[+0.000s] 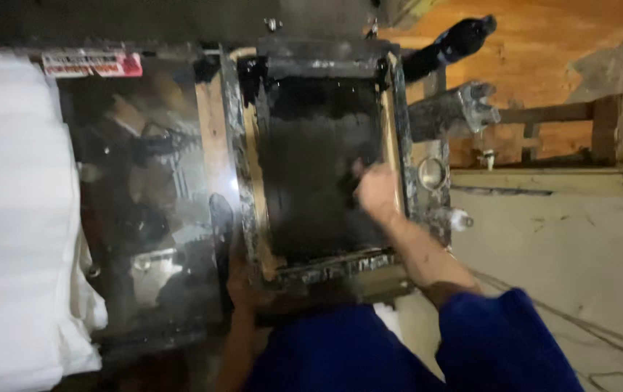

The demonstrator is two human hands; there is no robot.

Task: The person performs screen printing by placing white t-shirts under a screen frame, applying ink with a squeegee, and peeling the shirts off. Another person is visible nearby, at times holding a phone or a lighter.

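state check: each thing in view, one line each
frame: wooden, lying flat, smeared black.
screen: inside the frame, coated with black.
right hand: pressed on the screen's right side; too blurred to tell whether it holds anything.
left hand: gripping the frame's near left corner.
glass panel: left of the frame, flat, reflective.
white stack: far left, piled up.
black lever: sticking out beyond the frame.

frame (pixel 246 174): wood, black-smeared, rough
screen (pixel 311 160): black, wet gloss
panel (pixel 137 203): glossy, reflective
sleeve (pixel 500 341): blue cloth, matt
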